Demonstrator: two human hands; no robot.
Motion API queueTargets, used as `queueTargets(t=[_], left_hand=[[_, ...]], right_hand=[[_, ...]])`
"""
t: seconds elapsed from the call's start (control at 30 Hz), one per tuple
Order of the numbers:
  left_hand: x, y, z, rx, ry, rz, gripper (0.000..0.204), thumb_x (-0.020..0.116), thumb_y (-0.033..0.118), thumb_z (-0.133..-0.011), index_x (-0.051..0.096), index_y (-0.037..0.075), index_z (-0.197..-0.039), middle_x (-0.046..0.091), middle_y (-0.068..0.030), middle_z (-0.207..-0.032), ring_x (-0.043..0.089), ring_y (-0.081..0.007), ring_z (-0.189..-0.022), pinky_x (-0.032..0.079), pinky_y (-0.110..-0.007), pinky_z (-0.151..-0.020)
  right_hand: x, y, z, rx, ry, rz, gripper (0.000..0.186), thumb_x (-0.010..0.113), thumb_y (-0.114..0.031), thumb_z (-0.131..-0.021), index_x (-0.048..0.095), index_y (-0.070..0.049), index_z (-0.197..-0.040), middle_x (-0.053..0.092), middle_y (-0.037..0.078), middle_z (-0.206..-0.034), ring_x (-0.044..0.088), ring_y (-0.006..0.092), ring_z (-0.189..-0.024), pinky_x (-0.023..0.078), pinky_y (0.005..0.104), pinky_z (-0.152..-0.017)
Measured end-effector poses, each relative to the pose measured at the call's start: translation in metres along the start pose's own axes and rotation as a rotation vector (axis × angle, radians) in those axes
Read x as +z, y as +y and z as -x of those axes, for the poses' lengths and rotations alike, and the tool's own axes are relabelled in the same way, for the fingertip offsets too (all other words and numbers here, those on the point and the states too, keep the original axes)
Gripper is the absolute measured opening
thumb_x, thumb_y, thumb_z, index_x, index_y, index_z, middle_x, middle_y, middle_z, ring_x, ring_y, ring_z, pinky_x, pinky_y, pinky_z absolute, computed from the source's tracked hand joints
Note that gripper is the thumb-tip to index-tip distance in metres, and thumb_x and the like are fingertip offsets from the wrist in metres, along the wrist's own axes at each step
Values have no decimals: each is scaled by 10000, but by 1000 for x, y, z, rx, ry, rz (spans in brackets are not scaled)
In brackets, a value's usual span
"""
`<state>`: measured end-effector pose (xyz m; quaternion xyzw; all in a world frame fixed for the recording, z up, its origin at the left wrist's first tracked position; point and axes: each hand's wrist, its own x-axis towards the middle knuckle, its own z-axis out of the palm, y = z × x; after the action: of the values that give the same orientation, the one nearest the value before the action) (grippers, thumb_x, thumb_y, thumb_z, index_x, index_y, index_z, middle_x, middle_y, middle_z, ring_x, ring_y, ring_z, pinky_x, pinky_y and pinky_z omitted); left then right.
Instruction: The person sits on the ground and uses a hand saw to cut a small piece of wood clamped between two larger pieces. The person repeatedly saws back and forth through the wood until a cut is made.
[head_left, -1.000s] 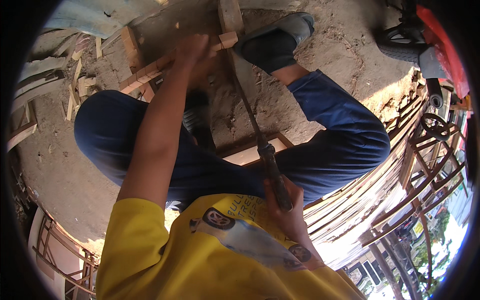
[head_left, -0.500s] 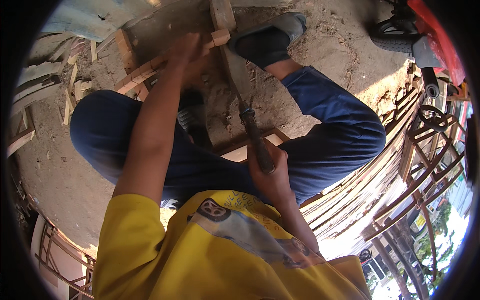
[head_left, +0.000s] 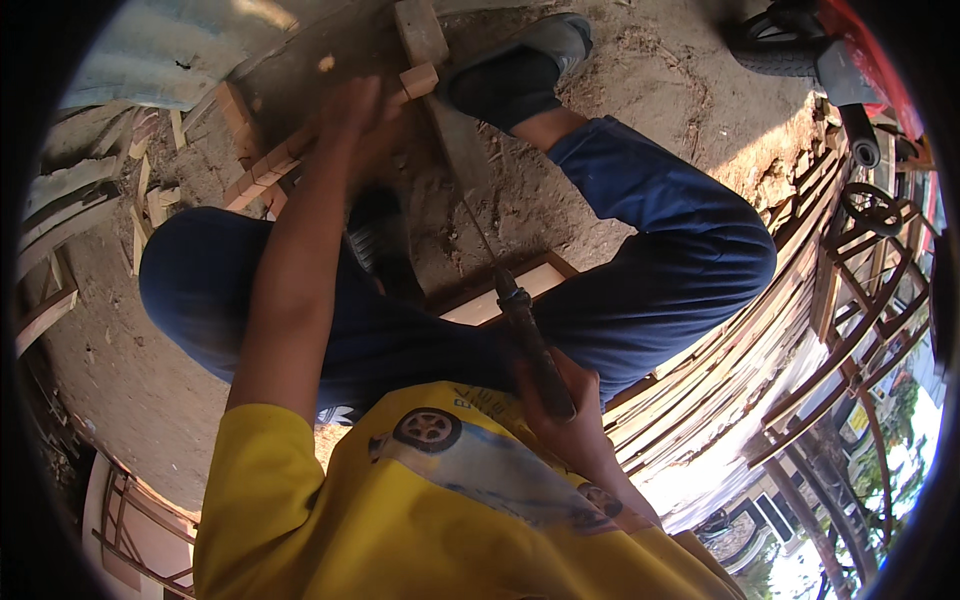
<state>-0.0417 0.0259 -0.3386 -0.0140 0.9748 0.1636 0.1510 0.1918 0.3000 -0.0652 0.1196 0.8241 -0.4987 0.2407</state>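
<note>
My left hand point(head_left: 350, 108) is closed around a notched strip of wood point(head_left: 262, 178), whose cut end point(head_left: 419, 80) sticks out past the fingers. The strip slants across a longer plank point(head_left: 462, 150) on the ground. My right hand point(head_left: 570, 400), near my lap, grips the thick dark handle point(head_left: 535, 345) of a hand tool. A thin metal shaft or blade point(head_left: 478, 225) runs from that handle toward the plank; its kind and its far tip are not clear. My grey-shod foot point(head_left: 515, 75) is at the plank's right side.
Another wood piece point(head_left: 240, 115) stands beside the strip at the left. A wooden frame point(head_left: 510, 290) lies between my legs. Scrap wood point(head_left: 85, 190) is piled at far left, stacked boards point(head_left: 720, 400) at right. A wheel point(head_left: 775, 45) stands at upper right.
My right hand has drawn the tool back toward my body and slightly right, showing more of its thin shaft. My left hand and the strip have shifted slightly left in view.
</note>
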Motion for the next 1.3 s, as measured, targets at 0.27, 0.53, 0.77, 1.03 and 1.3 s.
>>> queueTargets(t=[0.27,0.53,0.77,1.03,1.3], left_hand=[[12,-7,-4,78,1,-85,325,659,281,-806,653,29,-1010,663,-242,-970,640,-406,-919,515,-494,-781],[3,10,-1,32,-54,-59,438,682,437,-793,648,30,-951,669,-231,-961,644,-400,-932,522,-491,-795],[-1,7,14,31,52,-130,443,684,433,-796,645,35,-986,668,-221,-984,640,-394,-954,522,-487,-803],[2,2,7,62,2,-148,458,673,442,-805,625,50,-1038,659,-208,-1018,631,-401,-966,512,-492,-815],[-10,14,24,114,26,-86,497,694,498,-764,595,58,-971,673,-181,-924,654,-380,-921,528,-480,-787]], right_hand=[[10,10,-9,-2,4,-6,73,598,-33,-865,598,39,-872,540,103,-574,472,61,-517,403,298,-471],[18,21,-67,-125,-27,31,92,593,-27,-866,622,40,-921,540,91,-552,510,49,-518,406,283,-468],[2,16,-36,-81,-52,-14,85,619,-41,-861,598,41,-860,526,108,-546,494,56,-505,390,291,-457],[1,11,-16,-86,31,25,113,625,-56,-869,579,31,-814,526,97,-551,462,60,-497,377,293,-455],[16,12,-46,-156,4,28,76,615,-41,-876,599,22,-836,526,72,-553,462,42,-518,373,276,-460]])
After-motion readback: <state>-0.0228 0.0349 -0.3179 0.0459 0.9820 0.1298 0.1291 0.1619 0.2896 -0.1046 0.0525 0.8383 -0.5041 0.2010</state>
